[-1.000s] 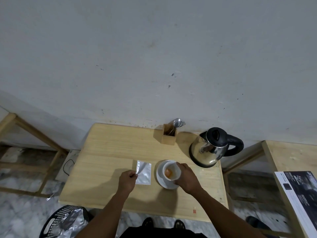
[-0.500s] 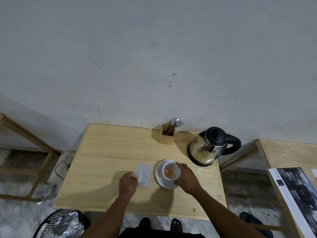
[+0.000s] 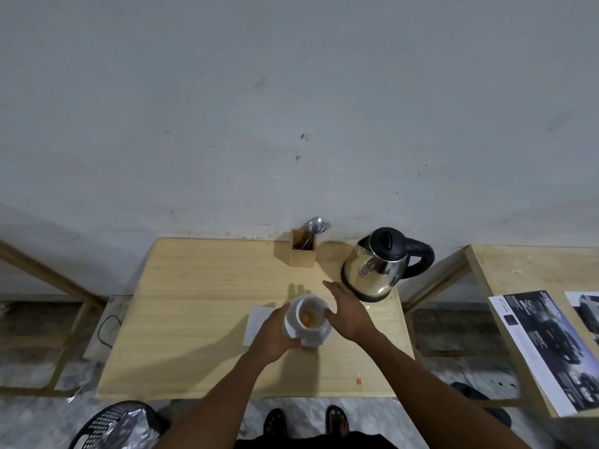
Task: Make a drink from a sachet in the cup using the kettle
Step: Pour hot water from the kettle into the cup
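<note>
On the wooden table (image 3: pixel 201 303) a white cup (image 3: pixel 308 319) stands on a white saucer (image 3: pixel 325 332), and there is orange powder (image 3: pixel 306 316) at the bottom of the cup. The left hand (image 3: pixel 274 335) is curled around the left side of the cup and saucer, with the fingers closed on them. The right hand (image 3: pixel 348 314) is just beside the right side of the cup, with the fingers spread and loose, holding nothing; I cannot tell if it touches the cup. The sachet (image 3: pixel 256 322) lies flat on the table, left of the cup, partly hidden under the left hand. The steel kettle (image 3: pixel 377 267) with a black lid and handle stands near the back right corner of the table, close behind the right hand. A small wooden box (image 3: pixel 303 254) with spoons (image 3: pixel 314 226) stands at the wall, left of the kettle.
</note>
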